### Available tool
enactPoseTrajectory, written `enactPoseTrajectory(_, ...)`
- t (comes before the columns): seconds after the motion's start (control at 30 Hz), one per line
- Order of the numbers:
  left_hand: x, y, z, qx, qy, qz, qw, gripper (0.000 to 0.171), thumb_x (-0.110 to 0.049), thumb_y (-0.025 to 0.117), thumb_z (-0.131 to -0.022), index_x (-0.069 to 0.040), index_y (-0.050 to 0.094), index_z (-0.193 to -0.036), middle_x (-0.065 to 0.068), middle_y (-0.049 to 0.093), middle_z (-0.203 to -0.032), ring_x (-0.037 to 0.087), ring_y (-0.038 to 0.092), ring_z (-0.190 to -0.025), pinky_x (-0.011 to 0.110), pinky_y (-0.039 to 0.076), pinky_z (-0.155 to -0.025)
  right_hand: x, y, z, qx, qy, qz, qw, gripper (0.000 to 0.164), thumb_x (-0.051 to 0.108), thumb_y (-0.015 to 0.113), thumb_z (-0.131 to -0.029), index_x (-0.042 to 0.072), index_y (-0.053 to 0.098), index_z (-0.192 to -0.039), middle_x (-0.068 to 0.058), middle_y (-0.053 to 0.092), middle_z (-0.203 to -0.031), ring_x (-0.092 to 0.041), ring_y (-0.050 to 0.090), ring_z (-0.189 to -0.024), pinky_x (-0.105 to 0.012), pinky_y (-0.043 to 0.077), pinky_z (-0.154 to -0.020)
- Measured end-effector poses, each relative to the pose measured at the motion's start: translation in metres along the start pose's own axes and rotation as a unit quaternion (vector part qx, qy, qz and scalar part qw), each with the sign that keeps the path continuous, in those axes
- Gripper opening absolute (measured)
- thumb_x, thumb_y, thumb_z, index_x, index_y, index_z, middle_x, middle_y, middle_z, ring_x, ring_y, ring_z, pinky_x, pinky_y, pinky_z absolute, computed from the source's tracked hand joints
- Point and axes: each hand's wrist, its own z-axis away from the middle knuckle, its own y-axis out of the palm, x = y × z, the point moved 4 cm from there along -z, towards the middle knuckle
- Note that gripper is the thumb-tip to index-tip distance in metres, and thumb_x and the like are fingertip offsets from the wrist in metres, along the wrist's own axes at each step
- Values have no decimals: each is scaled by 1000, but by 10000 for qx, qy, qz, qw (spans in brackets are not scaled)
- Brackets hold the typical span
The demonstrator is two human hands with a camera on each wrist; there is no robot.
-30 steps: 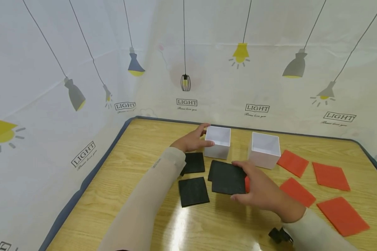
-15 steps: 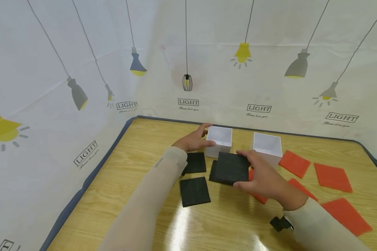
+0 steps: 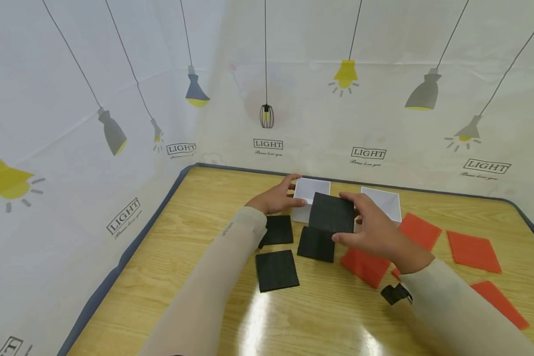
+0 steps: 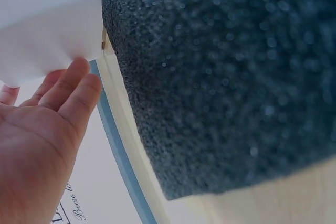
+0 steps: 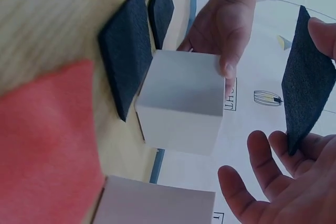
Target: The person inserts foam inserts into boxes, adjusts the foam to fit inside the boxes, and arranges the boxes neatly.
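The black square [image 3: 332,212] looks like foam. Up close it is bumpy and full of tiny holes, so it should be very light, soft, easy to squash and not slippery. It probably won't break, but a hard pinch could dent it. Its edges are the good place to hold it, with a gentle squeeze. The right hand [image 3: 376,235] has it that way, thumb and fingers spread wide with the square's edge pinched between them. The square is up in the air, toward the far edge of the desk [image 3: 196,237], in front of the white box [image 3: 312,186].

The left hand [image 3: 273,198] holds that box, its thumb at the near side and its other fingers reaching round behind. The box looks thin and stiff.

The desk is smooth, shiny wood. Three more black squares [image 3: 277,270] lie on it, near that box. A second white box [image 3: 384,201] is by the far edge, and red squares [image 3: 473,251] lie toward the right edge. Behind hangs a pale cloth [image 3: 302,64] with lamps drawn on it.
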Motion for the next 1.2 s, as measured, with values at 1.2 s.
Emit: enactPoseTrajectory(1.2, 0, -2, -3, 72, 82, 185, 9998, 92, -34, 79, -96, -32, 18, -165, 15, 36, -166, 35, 47, -147, 51, 43, -117, -2, -9, -70, 219, 119, 239, 9994, 101, 36, 88, -86, 8, 30, -164, -18, 42, -155, -38, 54, -123, -53, 52, -101)
